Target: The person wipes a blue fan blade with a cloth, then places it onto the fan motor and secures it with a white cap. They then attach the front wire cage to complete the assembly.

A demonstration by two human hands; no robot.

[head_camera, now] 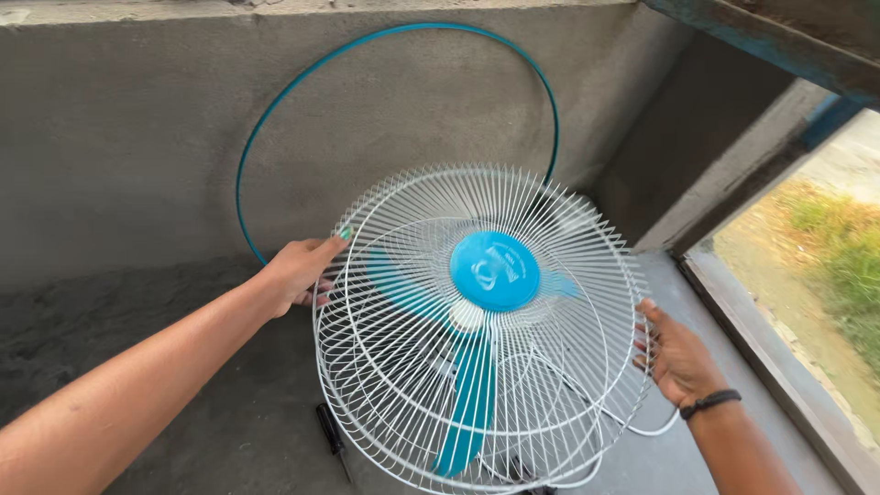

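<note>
Standing tilted on a grey concrete ledge point(137, 431), the white wire fan cage point(481, 330) is held at its outer rim from both sides, its thin radial wires fanning out from a round blue centre cap point(495, 269) with the teal fan blades point(472, 394) showing through behind. The left hand point(298, 270) grips the cage's upper left rim, fingers curled over the wires; the right hand point(674, 353) presses against the right rim with its fingertips hooked into the wires, a black band on its wrist. A white cord point(655, 428) loops out from below the cage on the right. Behind it, a thin teal hoop point(385, 35) leans against the rough grey wall point(119, 137), its lower arc hidden by the cage. A dark screwdriver point(330, 435) lies on the ledge just left of the cage's lower edge. To the right the ledge narrows toward a concrete sill point(779, 357) and an opening onto grass, close beside the right hand, while the left side of the ledge lies open. A blue-painted beam point(770, 41) crosses overhead at the upper right.
</note>
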